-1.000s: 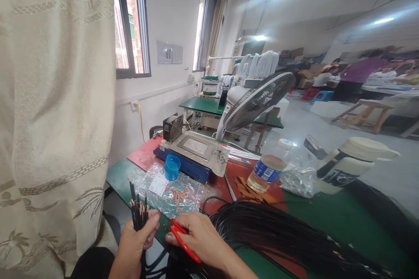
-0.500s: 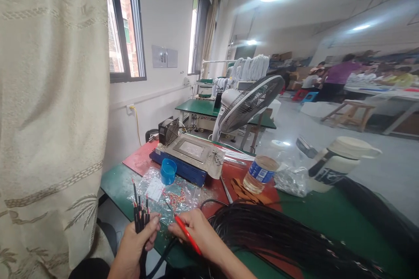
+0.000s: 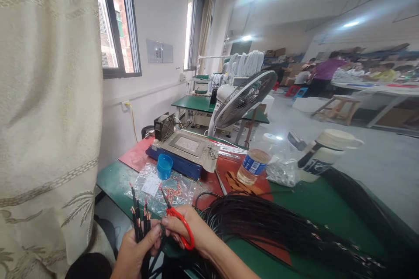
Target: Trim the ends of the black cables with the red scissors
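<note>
Head view: the left hand [image 3: 135, 250], palm turned inward, has its fingers curled tight round a bunch of thin black cables [image 3: 140, 222] with stripped reddish tips, upright at the near table [image 3: 113, 178] edge; the right hand [image 3: 188, 231], fingers closed through red loop handles, holds scissors [image 3: 176, 222], blades pointing up-left beside the tips; a glossy black cable coil [image 3: 278, 231] lies rightward; crinkled clear bag [image 3: 163, 189]; round blue cup [image 3: 163, 166]; bottle [image 3: 250, 166], label unreadable.
</note>
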A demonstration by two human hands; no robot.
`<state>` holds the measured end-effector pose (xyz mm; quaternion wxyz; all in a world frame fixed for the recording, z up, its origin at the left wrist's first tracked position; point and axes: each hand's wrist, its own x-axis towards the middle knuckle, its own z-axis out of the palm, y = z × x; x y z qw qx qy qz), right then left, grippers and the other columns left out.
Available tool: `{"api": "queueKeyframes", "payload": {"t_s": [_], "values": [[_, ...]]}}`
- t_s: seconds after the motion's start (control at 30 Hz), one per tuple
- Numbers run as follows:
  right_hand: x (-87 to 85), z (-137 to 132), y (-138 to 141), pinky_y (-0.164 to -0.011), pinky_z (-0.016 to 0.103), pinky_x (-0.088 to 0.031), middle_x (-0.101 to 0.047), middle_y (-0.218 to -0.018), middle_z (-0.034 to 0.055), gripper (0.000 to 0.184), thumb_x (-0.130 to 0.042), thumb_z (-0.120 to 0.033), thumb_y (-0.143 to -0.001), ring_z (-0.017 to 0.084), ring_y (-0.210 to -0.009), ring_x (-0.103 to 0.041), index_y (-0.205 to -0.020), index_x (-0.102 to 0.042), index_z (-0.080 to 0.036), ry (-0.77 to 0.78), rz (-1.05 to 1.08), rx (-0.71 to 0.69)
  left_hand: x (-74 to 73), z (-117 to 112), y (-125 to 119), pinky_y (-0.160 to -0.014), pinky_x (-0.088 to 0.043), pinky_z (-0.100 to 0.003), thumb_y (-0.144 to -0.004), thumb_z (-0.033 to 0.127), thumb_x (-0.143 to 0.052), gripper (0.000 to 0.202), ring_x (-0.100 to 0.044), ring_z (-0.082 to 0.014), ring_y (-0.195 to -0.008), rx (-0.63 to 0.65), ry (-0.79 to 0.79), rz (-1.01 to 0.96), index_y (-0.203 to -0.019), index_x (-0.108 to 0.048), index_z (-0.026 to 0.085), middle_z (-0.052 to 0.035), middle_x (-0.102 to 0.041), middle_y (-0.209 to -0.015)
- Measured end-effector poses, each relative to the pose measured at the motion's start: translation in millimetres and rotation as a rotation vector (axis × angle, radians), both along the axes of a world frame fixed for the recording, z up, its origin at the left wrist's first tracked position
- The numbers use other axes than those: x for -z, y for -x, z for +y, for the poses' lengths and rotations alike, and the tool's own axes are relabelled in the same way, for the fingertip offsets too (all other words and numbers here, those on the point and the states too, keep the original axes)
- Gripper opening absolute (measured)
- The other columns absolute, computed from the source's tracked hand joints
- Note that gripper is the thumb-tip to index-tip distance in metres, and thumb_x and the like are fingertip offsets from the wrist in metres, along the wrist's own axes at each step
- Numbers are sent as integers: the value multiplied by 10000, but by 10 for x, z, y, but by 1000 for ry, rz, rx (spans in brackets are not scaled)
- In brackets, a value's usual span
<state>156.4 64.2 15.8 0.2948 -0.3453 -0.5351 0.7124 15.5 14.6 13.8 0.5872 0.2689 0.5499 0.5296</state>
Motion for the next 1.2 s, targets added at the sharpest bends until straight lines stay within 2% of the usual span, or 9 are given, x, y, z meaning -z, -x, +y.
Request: {"api": "queueKeyframes", "payload": {"t_s": [0.17, 0.33, 0.5, 0.8, 1.0, 1.2], "values": [[1, -7, 9, -291, 143, -233, -442, -388, -63, 408, -704, -500, -594, 27, -288, -347, -574, -568, -115, -8, 18, -27, 8, -14, 1, -449, -284, -165, -508, 432, -734, 426, -405, -32, -413, 40, -1, -15, -727, -610, 87, 42, -492, -429], [-49, -4, 18, -308, 149, -248, -427, -359, -53, 467, -625, -557, -654, 33, -286, -357, -553, -569, -105, 64, 88, 31, 29, -19, 18, -445, -273, -172, -581, 454, -677, 364, -414, -51, -395, 112, 3, 12, -666, -563, 118, 17, -515, -405], [-24, -21, 39, -300, 153, -242, -433, -354, -43, 467, -656, -547, -626, 37, -279, -355, -532, -555, -101, 123, 108, 43, 28, -22, 8, -452, -231, -167, -618, 476, -636, 371, -374, -30, -389, 177, -22, 58, -600, -541, 118, 31, -462, -386], [-3, -37, 65, -273, 148, -206, -429, -350, -48, 443, -665, -525, -616, 37, -269, -343, -535, -548, -105, 214, 118, 18, 165, -22, 13, -459, -231, -176, -566, 487, -678, 389, -371, -30, -397, 121, -73, -19, -605, -524, 132, 47, -455, -398], [-5, -57, 72, -283, 146, -222, -431, -355, -40, 498, -628, -578, -644, 34, -276, -351, -542, -554, -96, 147, 158, 5, 117, -22, 1, -457, -249, -179, -500, 495, -723, 443, -389, -38, -401, 47, -50, -6, -666, -553, 120, 48, -478, -402], [48, -51, 78, -287, 148, -234, -446, -370, -42, 478, -653, -561, -629, 35, -279, -361, -556, -563, -97, 157, 194, -32, 112, -31, 9, -463, -253, -182, -504, 505, -715, 433, -389, -41, -400, 60, -56, 19, -618, -549, 122, 42, -470, -386]]}}
